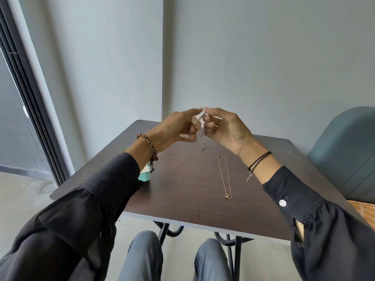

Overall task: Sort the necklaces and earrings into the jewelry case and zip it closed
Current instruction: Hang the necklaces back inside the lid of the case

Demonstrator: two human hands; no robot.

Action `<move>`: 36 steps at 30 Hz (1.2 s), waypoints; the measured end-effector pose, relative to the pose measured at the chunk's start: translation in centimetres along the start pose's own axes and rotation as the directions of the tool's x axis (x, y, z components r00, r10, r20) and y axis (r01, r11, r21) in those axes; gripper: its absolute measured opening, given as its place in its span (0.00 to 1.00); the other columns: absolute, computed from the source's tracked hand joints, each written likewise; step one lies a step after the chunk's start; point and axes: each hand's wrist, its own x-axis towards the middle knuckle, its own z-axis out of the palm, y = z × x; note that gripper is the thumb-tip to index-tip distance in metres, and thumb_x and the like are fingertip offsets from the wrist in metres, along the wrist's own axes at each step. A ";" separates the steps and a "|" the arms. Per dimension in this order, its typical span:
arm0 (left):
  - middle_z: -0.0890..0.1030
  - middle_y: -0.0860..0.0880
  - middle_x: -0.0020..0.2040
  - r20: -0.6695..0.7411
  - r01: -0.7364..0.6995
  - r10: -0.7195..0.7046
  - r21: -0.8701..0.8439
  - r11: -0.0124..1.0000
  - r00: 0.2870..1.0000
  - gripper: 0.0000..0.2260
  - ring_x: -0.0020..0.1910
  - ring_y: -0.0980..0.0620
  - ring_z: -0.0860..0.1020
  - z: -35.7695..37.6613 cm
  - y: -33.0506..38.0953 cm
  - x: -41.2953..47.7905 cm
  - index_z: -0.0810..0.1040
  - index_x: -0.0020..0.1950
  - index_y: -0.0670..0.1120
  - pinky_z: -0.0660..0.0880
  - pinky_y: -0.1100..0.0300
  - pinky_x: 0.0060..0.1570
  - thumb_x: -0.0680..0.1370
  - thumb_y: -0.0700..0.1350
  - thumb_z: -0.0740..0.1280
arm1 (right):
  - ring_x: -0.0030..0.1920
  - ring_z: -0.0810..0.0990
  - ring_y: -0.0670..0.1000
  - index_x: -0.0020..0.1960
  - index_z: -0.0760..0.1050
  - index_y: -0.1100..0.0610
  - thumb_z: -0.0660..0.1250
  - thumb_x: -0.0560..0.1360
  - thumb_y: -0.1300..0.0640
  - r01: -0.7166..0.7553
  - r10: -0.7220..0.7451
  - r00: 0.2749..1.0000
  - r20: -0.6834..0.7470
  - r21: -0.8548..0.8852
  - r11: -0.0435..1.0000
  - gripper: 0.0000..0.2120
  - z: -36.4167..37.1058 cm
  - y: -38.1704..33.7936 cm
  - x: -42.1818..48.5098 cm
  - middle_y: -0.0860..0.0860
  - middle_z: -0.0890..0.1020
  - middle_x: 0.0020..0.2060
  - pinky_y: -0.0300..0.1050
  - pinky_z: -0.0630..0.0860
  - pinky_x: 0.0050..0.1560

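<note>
Both hands are raised above the dark wooden table (pixel 182 179), fingertips nearly meeting. My left hand (pixel 178 129) and my right hand (pixel 225 128) each pinch part of a thin silver necklace (pixel 199 120), whose small oval pendant (pixel 203 147) dangles below them. A gold necklace (pixel 224 175) with a small ring pendant lies stretched out on the table under my right wrist. The teal jewelry case (pixel 145 175) sits at the table's left side, mostly hidden behind my left forearm; I cannot tell whether it is open or zipped.
A blue-grey upholstered chair (pixel 345 155) stands at the table's right. Grey walls meet in a corner behind the table. A dark window frame (pixel 26 94) runs down the left. My knees are under the table's front edge.
</note>
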 end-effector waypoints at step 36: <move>0.77 0.49 0.40 0.006 -0.104 0.104 0.027 0.994 0.995 0.12 0.41 0.54 0.79 -4.3 -2.7 -1.2 0.80 0.46 0.44 0.79 0.56 0.56 0.83 0.51 0.65 | 0.40 0.76 0.48 0.55 0.81 0.65 0.66 0.83 0.55 0.114 -0.052 0.988 0.144 -0.468 0.877 0.13 0.2 2.6 1.8 0.49 0.77 0.37 0.41 0.77 0.49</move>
